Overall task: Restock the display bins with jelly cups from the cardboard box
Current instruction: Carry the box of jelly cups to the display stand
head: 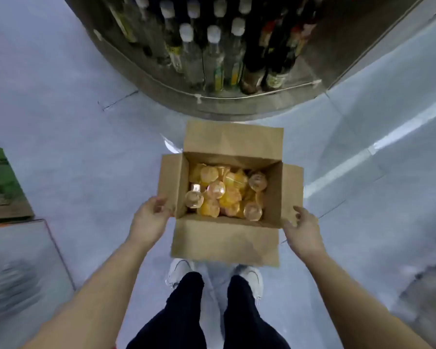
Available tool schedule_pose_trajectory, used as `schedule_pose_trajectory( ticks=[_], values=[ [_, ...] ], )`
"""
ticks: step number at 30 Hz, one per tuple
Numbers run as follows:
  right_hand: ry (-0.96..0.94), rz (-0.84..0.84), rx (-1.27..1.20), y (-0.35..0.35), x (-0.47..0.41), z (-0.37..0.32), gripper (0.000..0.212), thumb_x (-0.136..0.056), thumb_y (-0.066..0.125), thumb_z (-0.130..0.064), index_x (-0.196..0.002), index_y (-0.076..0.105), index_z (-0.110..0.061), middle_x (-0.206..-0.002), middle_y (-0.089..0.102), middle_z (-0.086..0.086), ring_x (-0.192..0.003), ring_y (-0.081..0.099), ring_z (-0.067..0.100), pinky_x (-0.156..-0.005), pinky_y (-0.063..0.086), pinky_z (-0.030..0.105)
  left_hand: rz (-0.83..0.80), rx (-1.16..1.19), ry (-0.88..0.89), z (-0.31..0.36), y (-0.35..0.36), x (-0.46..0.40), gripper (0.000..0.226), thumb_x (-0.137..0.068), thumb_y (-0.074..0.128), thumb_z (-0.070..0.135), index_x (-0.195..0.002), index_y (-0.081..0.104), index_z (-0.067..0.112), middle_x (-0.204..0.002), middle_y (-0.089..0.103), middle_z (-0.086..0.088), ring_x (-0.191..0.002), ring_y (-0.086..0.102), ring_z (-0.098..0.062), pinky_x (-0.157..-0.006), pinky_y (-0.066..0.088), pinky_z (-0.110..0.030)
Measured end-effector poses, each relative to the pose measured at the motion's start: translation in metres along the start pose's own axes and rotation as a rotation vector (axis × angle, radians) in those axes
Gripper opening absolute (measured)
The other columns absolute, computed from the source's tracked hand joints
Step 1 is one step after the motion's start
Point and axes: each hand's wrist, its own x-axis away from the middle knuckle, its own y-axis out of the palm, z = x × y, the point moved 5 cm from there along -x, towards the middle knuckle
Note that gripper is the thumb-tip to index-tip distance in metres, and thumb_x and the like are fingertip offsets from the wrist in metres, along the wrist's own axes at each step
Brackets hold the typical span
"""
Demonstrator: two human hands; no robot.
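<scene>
Two bare hands reach toward an open brown cardboard box (225, 238) sitting on the pale grey floor (73, 127) at the centre of the frame. Orange and clear round jelly cups (224, 192) lie heaped inside it. At the box's left flap, the left hand (150, 220) has loosely curled fingers touching the edge; whether they grip is unclear. By the lower right corner, the right hand (302, 231) spreads its fingers wide, holding nothing. Glass bottles (211, 51) fill a dark shelf at top centre.
</scene>
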Motion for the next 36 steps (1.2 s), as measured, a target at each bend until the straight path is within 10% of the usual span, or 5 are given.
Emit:
schedule_pose_trajectory(
  ticks=[6,10,16,29,36],
  values=[
    [-0.019,0.033,-0.063,0.044,-0.090,0.001,0.030,-0.085,0.057,-0.026,-0.110,0.052,-0.010,-0.098,0.059,0.008,-0.089,0.055,0.031,-0.074,0.044,0.036,-0.063,-0.006,0.018,0.002,0.061,-0.077,0.056,-0.066,0.057,0.041,-0.118,0.047,0.022,-0.102,0.057,0.004,-0.089,0.057,-0.022,-0.076,0.045,-0.032],
    [-0.039,0.165,0.034,0.052,-0.104,0.010,0.013,-0.088,0.052,-0.016,-0.084,0.058,-0.006,-0.062,0.047,0.001,-0.072,0.051,0.033,-0.059,0.034,0.032,0.072,-0.054,0.019,-0.011,0.066,-0.094,0.009,-0.073,0.051,0.025,-0.075,0.059,0.022,-0.084,0.067,-0.007,-0.080,0.060,-0.029,-0.067,0.049,-0.033],
    [-0.060,0.197,0.043,0.025,-0.057,0.010,0.019,-0.088,0.053,-0.013,-0.073,0.058,-0.001,-0.070,0.058,0.017,-0.070,0.053,0.035,-0.057,0.037,0.032,0.087,-0.176,0.106,0.012,0.041,-0.043,0.034,-0.059,0.040,0.026,-0.075,0.060,0.003,-0.074,0.062,-0.016,-0.076,0.057,-0.037,-0.065,0.048,-0.037],
    [0.150,0.382,-0.167,-0.267,0.237,0.024,0.043,-0.084,0.060,-0.012,-0.047,0.038,-0.018,-0.046,0.042,-0.001,-0.048,0.043,0.022,-0.044,0.023,0.026,-0.093,-0.447,0.333,0.232,-0.022,0.265,0.019,-0.073,0.044,0.008,-0.056,0.040,0.016,-0.060,0.051,-0.008,-0.065,0.045,-0.033,-0.055,0.035,-0.032],
    [0.207,0.582,-0.260,-0.415,0.276,0.044,0.032,-0.087,0.058,-0.019,-0.058,0.047,-0.013,-0.071,0.056,0.013,-0.071,0.051,0.030,-0.064,0.038,0.031,-0.127,-0.461,0.563,0.368,0.030,0.348,0.022,-0.076,0.050,0.004,-0.057,0.041,0.009,-0.056,0.046,-0.006,-0.054,0.040,-0.024,-0.044,0.026,-0.029]
  ],
)
